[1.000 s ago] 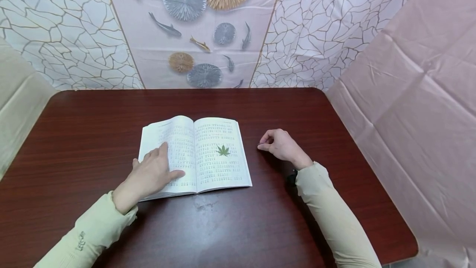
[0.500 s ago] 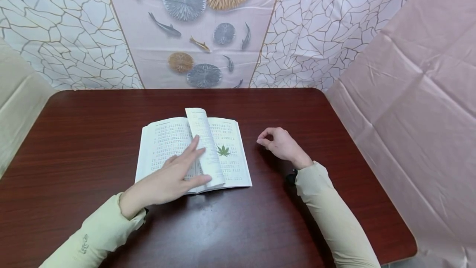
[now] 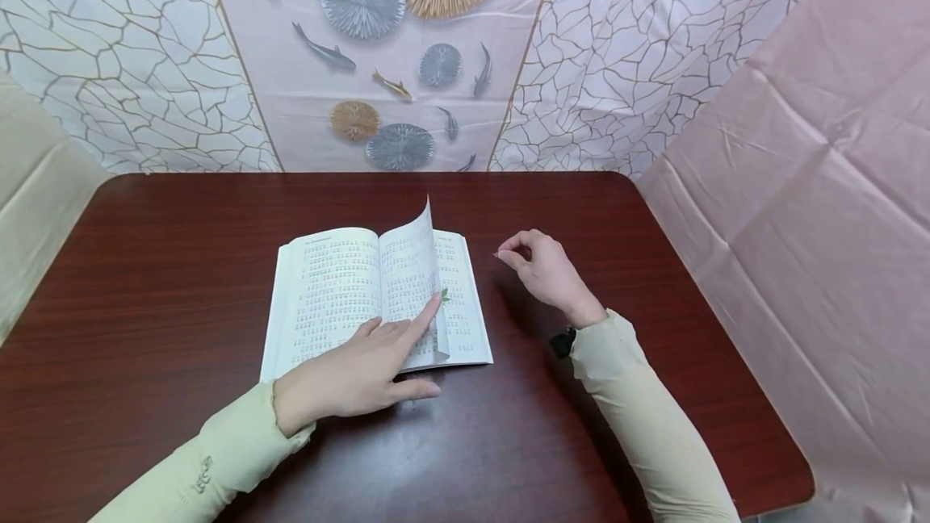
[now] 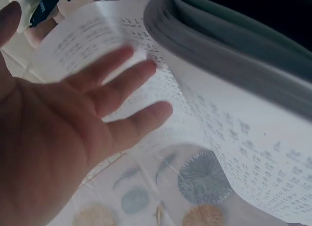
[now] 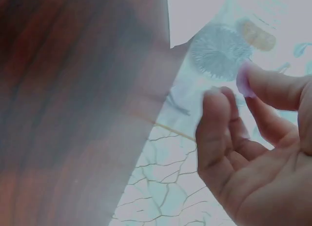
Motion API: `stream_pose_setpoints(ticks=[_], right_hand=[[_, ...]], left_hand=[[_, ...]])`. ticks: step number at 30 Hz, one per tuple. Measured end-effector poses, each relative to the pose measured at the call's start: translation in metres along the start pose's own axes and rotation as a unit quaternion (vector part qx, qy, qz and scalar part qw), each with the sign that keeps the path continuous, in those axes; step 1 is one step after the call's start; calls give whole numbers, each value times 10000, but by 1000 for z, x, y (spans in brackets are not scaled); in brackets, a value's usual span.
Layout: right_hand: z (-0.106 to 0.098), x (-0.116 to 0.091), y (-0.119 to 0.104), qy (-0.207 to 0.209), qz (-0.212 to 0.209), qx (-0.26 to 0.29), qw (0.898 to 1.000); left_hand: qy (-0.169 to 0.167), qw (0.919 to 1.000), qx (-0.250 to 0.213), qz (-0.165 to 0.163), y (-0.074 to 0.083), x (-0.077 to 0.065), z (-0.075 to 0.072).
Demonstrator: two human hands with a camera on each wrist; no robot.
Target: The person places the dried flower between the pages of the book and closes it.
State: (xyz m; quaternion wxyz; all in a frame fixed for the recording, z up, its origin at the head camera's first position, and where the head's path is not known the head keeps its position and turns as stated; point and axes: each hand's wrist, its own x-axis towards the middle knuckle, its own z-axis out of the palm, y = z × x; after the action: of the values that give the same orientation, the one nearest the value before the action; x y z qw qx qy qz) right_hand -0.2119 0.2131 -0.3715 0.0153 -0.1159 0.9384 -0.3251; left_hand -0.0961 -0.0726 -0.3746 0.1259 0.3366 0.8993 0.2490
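An open book (image 3: 334, 289) lies on the table, lines of print on its pages. My left hand (image 3: 356, 370) is over its lower part, fingers extended, index fingertip against a raised page (image 3: 417, 265). That page curls up over the right-hand side. A green lobed leaf (image 3: 446, 297) lies on the right page, mostly hidden by the raised page. In the left wrist view, my fingers lie straight beside a page (image 4: 83, 45). To the right of the book, my right hand (image 3: 548, 269) pinches a small pinkish-purple thing (image 5: 245, 80), perhaps a petal, above the table.
The dark red-brown table (image 3: 182, 265) has rounded corners. Behind it hangs a patterned cloth (image 3: 400, 63) with fish and round motifs. A plain pinkish cloth (image 3: 814, 184) hangs along the right side. A black band (image 3: 563, 342) shows at my right wrist.
My left hand has moved right, sweeping a page from the left side over to the right, where it now partly covers the leaf. My right hand has shifted slightly away from me.
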Motion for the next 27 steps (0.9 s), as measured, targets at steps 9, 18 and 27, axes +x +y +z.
stream_pose_setpoints(ticks=[9, 18, 27], right_hand=[[5, 4, -30, 83, -1026, 667, 9924], [42, 18, -40, -1799, -1049, 291, 9776], [53, 25, -43, -1820, -845, 76, 9796]], left_hand=[[-447, 9987, 229, -29, 2, -1, 1], [-533, 9980, 344, 15, -1, -5, 4], [-160, 9996, 188, -150, -12, -16, -11]])
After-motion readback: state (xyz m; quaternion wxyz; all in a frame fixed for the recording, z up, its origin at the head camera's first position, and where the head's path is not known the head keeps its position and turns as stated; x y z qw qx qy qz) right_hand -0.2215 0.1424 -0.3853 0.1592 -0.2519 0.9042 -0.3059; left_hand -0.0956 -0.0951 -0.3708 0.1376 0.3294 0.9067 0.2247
